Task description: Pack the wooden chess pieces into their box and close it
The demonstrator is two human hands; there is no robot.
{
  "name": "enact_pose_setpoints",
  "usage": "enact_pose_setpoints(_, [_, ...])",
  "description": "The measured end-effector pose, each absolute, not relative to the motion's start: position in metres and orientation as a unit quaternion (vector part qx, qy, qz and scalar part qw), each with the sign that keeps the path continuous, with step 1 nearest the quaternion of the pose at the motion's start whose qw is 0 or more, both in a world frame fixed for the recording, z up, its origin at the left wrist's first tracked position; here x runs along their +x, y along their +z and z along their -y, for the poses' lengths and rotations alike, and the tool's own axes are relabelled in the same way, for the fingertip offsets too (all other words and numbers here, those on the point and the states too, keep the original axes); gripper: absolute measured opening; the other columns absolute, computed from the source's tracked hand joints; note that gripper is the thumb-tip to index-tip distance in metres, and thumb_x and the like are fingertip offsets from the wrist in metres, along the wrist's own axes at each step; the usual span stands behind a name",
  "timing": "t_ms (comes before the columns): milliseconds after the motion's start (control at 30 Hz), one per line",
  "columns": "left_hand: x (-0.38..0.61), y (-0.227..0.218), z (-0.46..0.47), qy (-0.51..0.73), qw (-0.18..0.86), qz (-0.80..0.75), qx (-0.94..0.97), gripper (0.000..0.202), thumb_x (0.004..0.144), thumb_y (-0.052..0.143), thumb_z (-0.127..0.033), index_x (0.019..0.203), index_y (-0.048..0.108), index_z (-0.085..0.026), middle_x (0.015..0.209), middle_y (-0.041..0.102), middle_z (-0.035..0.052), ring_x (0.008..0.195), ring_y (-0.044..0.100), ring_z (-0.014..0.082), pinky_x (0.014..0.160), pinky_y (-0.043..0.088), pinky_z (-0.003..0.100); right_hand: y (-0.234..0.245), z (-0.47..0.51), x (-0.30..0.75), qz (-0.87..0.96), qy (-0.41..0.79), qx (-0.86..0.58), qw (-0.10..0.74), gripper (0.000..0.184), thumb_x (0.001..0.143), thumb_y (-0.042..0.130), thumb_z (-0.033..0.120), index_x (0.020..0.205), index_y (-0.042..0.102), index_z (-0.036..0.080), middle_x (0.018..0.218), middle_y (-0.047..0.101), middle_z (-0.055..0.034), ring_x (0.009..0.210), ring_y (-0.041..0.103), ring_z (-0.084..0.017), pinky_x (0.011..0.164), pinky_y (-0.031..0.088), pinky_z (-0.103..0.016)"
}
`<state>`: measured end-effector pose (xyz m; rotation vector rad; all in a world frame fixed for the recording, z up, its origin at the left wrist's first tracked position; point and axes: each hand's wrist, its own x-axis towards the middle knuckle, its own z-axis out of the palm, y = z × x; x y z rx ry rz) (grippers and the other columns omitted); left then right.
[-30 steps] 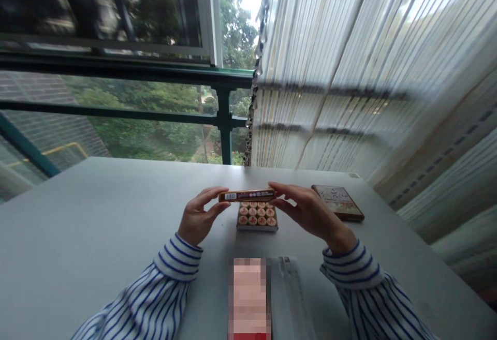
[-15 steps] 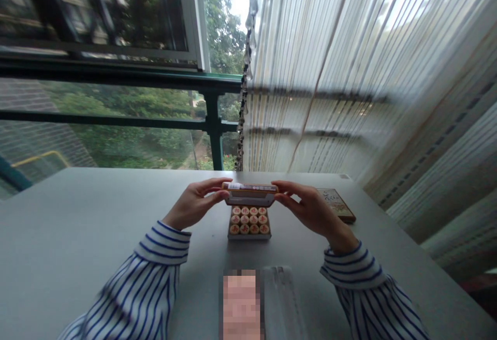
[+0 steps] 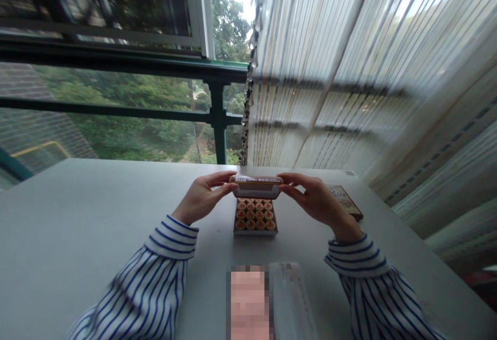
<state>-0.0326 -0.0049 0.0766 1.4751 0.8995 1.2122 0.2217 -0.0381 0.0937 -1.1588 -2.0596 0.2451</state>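
Box lid [image 3: 257, 187], between left fingers [image 3: 220, 178] and right fingers [image 3: 297, 179], both pinching its ends

A white table [image 3: 97, 226] stretches to a window [image 3: 206, 24] with a pale frame. Before the glass runs a dark green railing [image 3: 219, 122], and beyond it are leafy trees [image 3: 128, 91], with a brick wall [image 3: 50, 117] and a yellow bar [image 3: 53, 143] at the left. A sheer striped curtain [image 3: 334, 45] hangs over the right side, dark beads [image 3: 249, 86] lining its edge. A pale plastic sleeve [image 3: 293, 298] lies on the near part of the table.
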Motion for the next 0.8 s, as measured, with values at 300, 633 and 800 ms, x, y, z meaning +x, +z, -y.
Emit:
enact_pose_setpoints(300, [-0.025,0.067,-0.001,0.545,0.424,-0.371,0.621,0.038,0.066,0.067,-0.028,0.102,0.063,-0.015,0.097,0.067,0.0071,0.088,0.062,0.0178,0.084,0.047,0.029,0.090,0.021,0.221,0.800,0.086,-0.455,0.381,0.029,0.083,0.049,0.035,0.105,0.059,0.019,0.087,0.066,-0.0036,0.070,0.059,-0.013,0.063,0.048,-0.026])
enact_pose_setpoints(633, [-0.023,0.072,-0.017,0.496,0.372,-0.386,0.683,0.044,0.072,0.061,-0.036,0.109,0.058,-0.012,0.105,0.064,0.0085,0.096,0.059,0.0196,0.090,0.044,0.035,0.083,0.009,0.224,0.777,0.114,-0.468,0.405,0.030,0.083,0.049,0.035,0.106,0.059,0.019,0.089,0.067,-0.0038,0.075,0.061,-0.015,0.066,0.049,-0.025])
enact_pose_setpoints(800, [-0.024,0.064,-0.023,0.480,0.361,-0.388,0.699,0.045,0.074,0.059,-0.036,0.111,0.057,-0.011,0.108,0.063,0.0089,0.098,0.058,0.0198,0.091,0.042,0.036,0.077,0.008,0.224,0.775,0.114,-0.486,0.386,0.030,0.083,0.049,0.034,0.107,0.058,0.019,0.090,0.066,-0.0039,0.075,0.061,-0.015,0.068,0.049,-0.027])
